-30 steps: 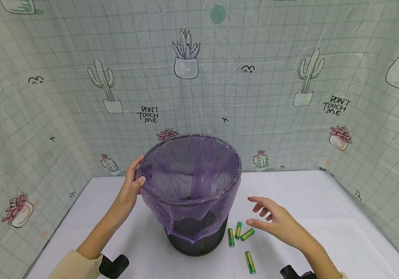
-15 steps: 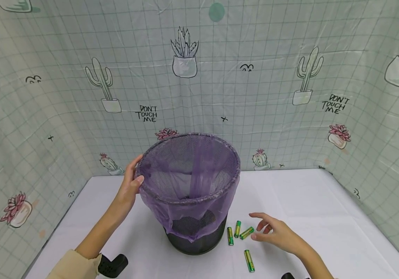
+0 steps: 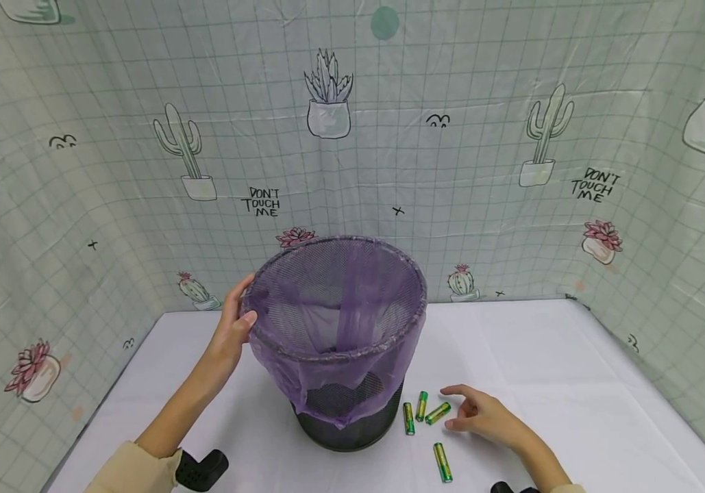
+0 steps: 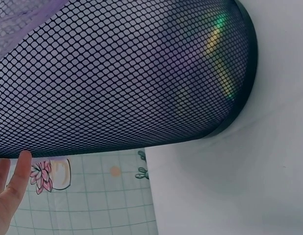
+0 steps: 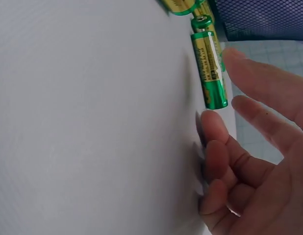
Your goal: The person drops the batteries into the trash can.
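Note:
A black mesh bin (image 3: 352, 418) lined with a purple bag (image 3: 336, 322) stands mid-table. My left hand (image 3: 236, 322) grips its left rim, thumb on the edge and fingers (image 4: 12, 183) straight along the outer mesh (image 4: 117, 78). Several green batteries lie right of the bin's base: three close together (image 3: 421, 412) and one nearer me (image 3: 442, 462). My right hand (image 3: 460, 407) rests low on the table just right of the cluster, fingers relaxed and holding nothing. In the right wrist view a fingertip (image 5: 210, 122) sits at the end of one battery (image 5: 209, 73).
The white table (image 3: 549, 356) is closed in by a cactus-print curtain (image 3: 481, 171) at the back and both sides. Black wrist mounts (image 3: 201, 469) show at the bottom edge. The batteries appear as green blurs (image 4: 217, 54) through the mesh.
My right hand has come down from above the table and moved left to the batteries. My left hand and the bin have stayed put.

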{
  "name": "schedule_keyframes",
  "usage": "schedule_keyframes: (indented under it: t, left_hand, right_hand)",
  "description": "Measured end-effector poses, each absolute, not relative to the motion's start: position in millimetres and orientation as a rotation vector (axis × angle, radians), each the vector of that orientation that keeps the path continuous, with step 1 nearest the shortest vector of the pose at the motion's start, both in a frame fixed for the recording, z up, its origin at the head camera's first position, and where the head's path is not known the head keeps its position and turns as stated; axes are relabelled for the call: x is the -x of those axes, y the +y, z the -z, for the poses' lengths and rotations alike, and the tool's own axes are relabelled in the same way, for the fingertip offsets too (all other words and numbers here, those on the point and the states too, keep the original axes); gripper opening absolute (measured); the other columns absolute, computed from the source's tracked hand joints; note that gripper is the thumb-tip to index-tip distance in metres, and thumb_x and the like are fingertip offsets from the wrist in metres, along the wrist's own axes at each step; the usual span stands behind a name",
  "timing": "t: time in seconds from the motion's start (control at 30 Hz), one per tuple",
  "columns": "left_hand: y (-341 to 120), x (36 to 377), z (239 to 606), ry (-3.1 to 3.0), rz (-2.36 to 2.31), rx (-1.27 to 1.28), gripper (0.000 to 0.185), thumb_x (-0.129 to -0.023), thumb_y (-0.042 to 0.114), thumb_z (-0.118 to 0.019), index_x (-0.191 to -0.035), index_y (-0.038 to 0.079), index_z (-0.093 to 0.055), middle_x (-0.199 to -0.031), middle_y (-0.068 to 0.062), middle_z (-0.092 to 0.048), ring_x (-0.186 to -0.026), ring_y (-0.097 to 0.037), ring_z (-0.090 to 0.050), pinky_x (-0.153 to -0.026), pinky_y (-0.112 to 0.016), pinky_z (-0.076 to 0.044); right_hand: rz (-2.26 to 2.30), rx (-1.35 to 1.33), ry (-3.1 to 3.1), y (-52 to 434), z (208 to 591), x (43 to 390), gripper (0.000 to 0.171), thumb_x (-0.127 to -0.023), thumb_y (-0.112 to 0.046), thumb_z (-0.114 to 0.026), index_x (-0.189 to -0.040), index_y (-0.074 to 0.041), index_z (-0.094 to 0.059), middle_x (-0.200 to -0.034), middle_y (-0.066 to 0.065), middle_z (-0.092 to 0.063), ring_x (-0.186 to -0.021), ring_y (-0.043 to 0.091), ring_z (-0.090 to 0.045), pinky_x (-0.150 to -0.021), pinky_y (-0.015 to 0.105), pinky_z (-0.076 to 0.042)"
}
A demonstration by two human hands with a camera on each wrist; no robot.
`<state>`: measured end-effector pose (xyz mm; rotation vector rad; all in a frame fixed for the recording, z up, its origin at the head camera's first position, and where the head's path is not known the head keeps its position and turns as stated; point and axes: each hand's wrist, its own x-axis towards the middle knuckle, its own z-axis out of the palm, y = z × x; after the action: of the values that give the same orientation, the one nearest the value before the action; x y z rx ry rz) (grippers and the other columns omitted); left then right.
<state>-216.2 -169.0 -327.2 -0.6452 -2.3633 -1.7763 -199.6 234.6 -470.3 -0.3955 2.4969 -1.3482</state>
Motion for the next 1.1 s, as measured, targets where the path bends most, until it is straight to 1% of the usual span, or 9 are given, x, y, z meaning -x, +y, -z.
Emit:
schedule_keyframes:
  t: [0.1, 0.2, 0.4, 0.53, 0.7, 0.77, 0.97, 1.1]
  left_hand:
    - [-168.9, 216.4, 327.4, -2.366, 1.774, 0.642, 0.062, -0.091, 0.023, -0.029, -0.149, 0.015, -0.008, -0.155, -0.017, 0.006, -0.139, -0.04, -0.002, -0.091, -0.042, -0.029]
    - [-168.7, 216.2, 327.5, -2.367, 1.777, 0.646, 0.062, -0.092, 0.024, -0.03, -0.149, 0.016, -0.008, -0.155, -0.017, 0.006, -0.139, -0.04, -0.004, -0.09, -0.04, -0.029]
    - [-168.9, 217.4, 327.4, -2.35, 1.785, 0.66, 0.062, -0.092, 0.025, -0.03, -0.149, 0.017, -0.007, -0.155, -0.018, 0.001, -0.134, -0.039, -0.018, -0.089, -0.039, -0.031]
    - [-169.2, 217.4, 328.0, -2.357, 1.785, 0.656, 0.063, -0.092, 0.026, -0.029, -0.149, 0.015, -0.007, -0.154, -0.019, 0.001, -0.133, -0.04, -0.019, -0.089, -0.038, -0.032]
    - [-169.3, 217.8, 327.0, -2.353, 1.794, 0.652, 0.063, -0.092, 0.027, -0.029, -0.149, 0.016, -0.006, -0.154, -0.019, 0.001, -0.131, -0.039, -0.021, -0.088, -0.036, -0.032]
    - [-169.4, 217.3, 327.1, -2.353, 1.796, 0.656, 0.062, -0.092, 0.026, -0.029, -0.149, 0.016, -0.007, -0.154, -0.018, 0.001, -0.132, -0.039, -0.02, -0.089, -0.036, -0.032]
    - [-168.6, 216.1, 327.4, -2.374, 1.794, 0.649, 0.063, -0.092, 0.028, -0.029, -0.149, 0.017, -0.005, -0.155, -0.018, 0.006, -0.138, -0.04, -0.008, -0.092, -0.042, -0.029]
    - [-168.3, 216.3, 327.5, -2.371, 1.798, 0.645, 0.063, -0.092, 0.027, -0.029, -0.149, 0.017, -0.005, -0.154, -0.018, 0.006, -0.138, -0.041, -0.007, -0.092, -0.043, -0.029]
  right_hand:
    - [1.328, 0.384, 2.536, 234.9, 471.8, 199.6, 0.055, -0.079, -0.021, -0.071, -0.125, 0.001, -0.052, -0.071, 0.0, -0.05, -0.06, 0.005, -0.043, -0.054, 0.021, -0.036]
    - [1.315, 0.344, 2.571, 234.6, 473.8, 199.7, 0.049, -0.079, -0.021, -0.071, -0.121, 0.0, -0.056, -0.071, 0.0, -0.05, -0.059, 0.006, -0.043, -0.053, 0.021, -0.036]
    - [1.295, 0.259, 2.623, 232.8, 478.1, 201.6, 0.035, -0.079, -0.02, -0.07, -0.11, -0.004, -0.063, -0.069, 0.0, -0.051, -0.058, 0.008, -0.043, -0.052, 0.022, -0.036]
    - [1.274, 0.249, 2.624, 232.0, 479.7, 200.6, 0.029, -0.078, -0.019, -0.07, -0.102, -0.005, -0.064, -0.068, -0.001, -0.05, -0.057, 0.008, -0.043, -0.052, 0.021, -0.036]
    - [1.239, 0.291, 2.635, 231.0, 477.8, 199.9, 0.024, -0.076, -0.018, -0.072, -0.095, -0.006, -0.064, -0.066, -0.001, -0.046, -0.057, 0.008, -0.04, -0.052, 0.022, -0.033]
    - [1.225, 0.303, 2.627, 230.6, 476.7, 199.3, 0.022, -0.075, -0.016, -0.073, -0.093, -0.007, -0.063, -0.066, -0.002, -0.045, -0.057, 0.008, -0.04, -0.052, 0.022, -0.032]
    - [1.212, 0.327, 2.616, 230.3, 473.7, 196.1, 0.02, -0.072, -0.012, -0.075, -0.086, -0.006, -0.062, -0.066, -0.002, -0.045, -0.058, 0.008, -0.04, -0.053, 0.022, -0.032]
    - [1.205, 0.355, 2.608, 231.2, 471.7, 194.3, 0.021, -0.072, -0.015, -0.076, -0.085, -0.006, -0.062, -0.065, -0.002, -0.045, -0.058, 0.007, -0.04, -0.053, 0.021, -0.032]
